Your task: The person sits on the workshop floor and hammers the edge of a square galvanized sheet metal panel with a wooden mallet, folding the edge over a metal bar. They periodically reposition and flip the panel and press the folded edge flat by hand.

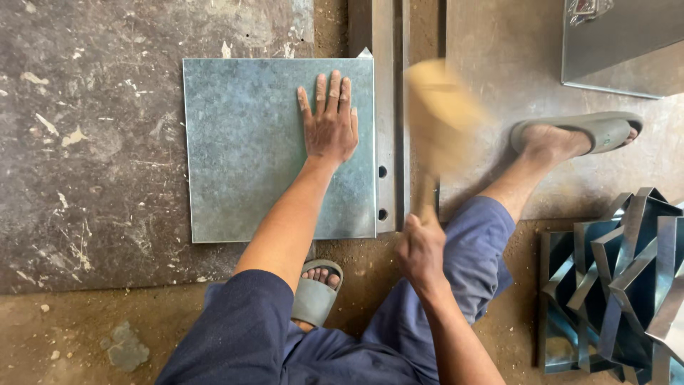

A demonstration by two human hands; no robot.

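Left hand [329, 121] lies flat on metal sheet [278, 150]; right hand [422, 249] grips mallet [438, 114].

Dusty, paint-flecked concrete floor [92, 178] in daylight; bent metal pieces [620, 285] stacked at right, flat steel sheet [620, 50] beyond.

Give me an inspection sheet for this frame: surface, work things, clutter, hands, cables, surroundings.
Surface: dark scuffed floor slab with pale flecks; sandy dirt along the near edge.
Work things: square galvanised sheet lying flat, its right edge on a steel bar with two holes; wooden mallet, motion-blurred.
Clutter: stack of folded sheet-metal pieces at right.
Hands: left hand flat on the sheet; right hand gripping the mallet handle.
Cables: nothing seen.
Surroundings: metal box top right; grey sandals on both feet.
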